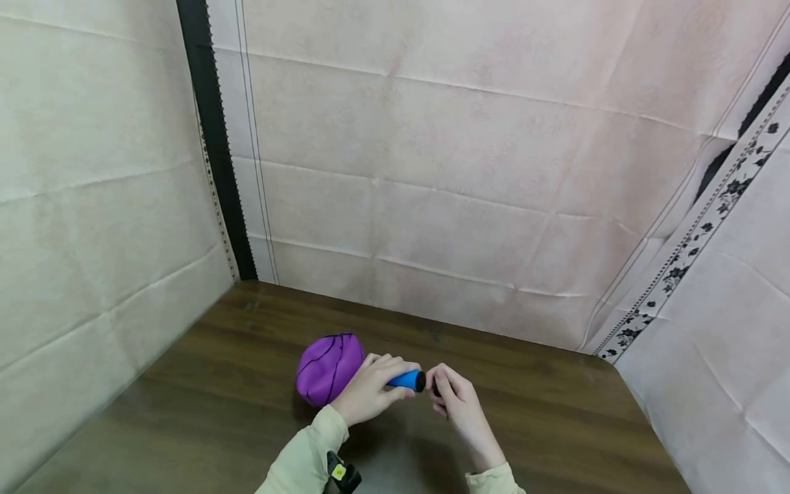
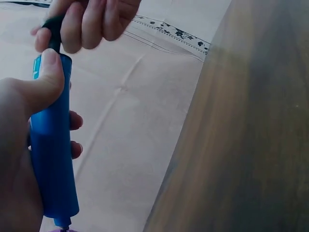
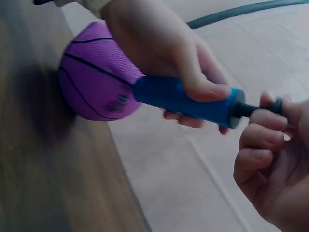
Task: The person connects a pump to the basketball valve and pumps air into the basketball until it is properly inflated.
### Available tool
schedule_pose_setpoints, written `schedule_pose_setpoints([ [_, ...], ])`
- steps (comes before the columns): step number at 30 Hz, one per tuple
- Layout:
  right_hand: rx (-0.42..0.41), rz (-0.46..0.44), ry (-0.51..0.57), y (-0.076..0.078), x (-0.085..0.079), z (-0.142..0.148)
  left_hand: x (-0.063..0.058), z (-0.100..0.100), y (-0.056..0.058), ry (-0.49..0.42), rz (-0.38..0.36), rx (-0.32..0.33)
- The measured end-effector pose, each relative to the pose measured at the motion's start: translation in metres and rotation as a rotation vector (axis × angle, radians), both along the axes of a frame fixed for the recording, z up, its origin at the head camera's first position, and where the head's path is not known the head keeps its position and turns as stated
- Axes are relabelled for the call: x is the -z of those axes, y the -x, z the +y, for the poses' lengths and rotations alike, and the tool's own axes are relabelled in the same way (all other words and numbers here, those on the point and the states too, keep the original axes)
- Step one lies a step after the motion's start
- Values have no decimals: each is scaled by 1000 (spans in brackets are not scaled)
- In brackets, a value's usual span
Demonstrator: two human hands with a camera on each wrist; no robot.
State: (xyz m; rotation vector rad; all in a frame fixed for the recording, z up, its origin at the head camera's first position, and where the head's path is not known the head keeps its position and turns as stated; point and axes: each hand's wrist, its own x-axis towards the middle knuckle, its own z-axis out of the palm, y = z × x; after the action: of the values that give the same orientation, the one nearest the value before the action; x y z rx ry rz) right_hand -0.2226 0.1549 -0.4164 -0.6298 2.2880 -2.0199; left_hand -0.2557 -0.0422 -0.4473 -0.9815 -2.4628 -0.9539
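Observation:
A blue hand pump with a black end cap and black handle lies in the grip of my left hand, thumb along its barrel. Its nozzle end meets the purple ball, whose black seam lines show; the ball looks dented in the head view. My right hand pinches the black pump handle with curled fingers. In the left wrist view the blue barrel runs down toward a sliver of purple at the bottom edge. Only a short stretch of plunger shows between barrel and right fingers.
A brown wood-grain table lies under the hands and ball. Pale creased cloth hangs behind it and at both sides. A black strip stands at the back left corner. A small black device is on the left wrist.

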Motion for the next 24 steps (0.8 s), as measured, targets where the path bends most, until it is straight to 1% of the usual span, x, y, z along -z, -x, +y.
schedule_pose_setpoints([
  [1,15,15,-16,-1,-2,3,0,0,1,0,-3,-2],
  [3,30,57,-7,-3,-8,11,0,-2,1,-2,-21,-8],
  [7,37,188,75,-9,-22,28,-2,-5,3,-8,-36,-36],
  [9,20,240,123,-10,-24,33,-3,-5,2,-13,-28,-59],
  [10,4,252,140,-9,-22,34,-2,-4,2,-10,-17,-73],
  [12,-27,242,150,-6,-16,31,0,0,0,3,9,-99],
  [14,-51,197,132,-1,-8,23,2,4,-2,18,30,-114],
  [17,-49,92,57,4,2,11,6,9,-4,42,45,-97],
  [19,-23,45,11,6,6,5,6,11,-4,46,48,-80],
  [21,-4,30,-24,6,8,3,6,11,-4,43,52,-66],
  [23,5,33,-50,5,6,6,5,10,-3,42,57,-57],
  [24,-5,49,-57,5,4,8,5,9,-2,37,53,-52],
])
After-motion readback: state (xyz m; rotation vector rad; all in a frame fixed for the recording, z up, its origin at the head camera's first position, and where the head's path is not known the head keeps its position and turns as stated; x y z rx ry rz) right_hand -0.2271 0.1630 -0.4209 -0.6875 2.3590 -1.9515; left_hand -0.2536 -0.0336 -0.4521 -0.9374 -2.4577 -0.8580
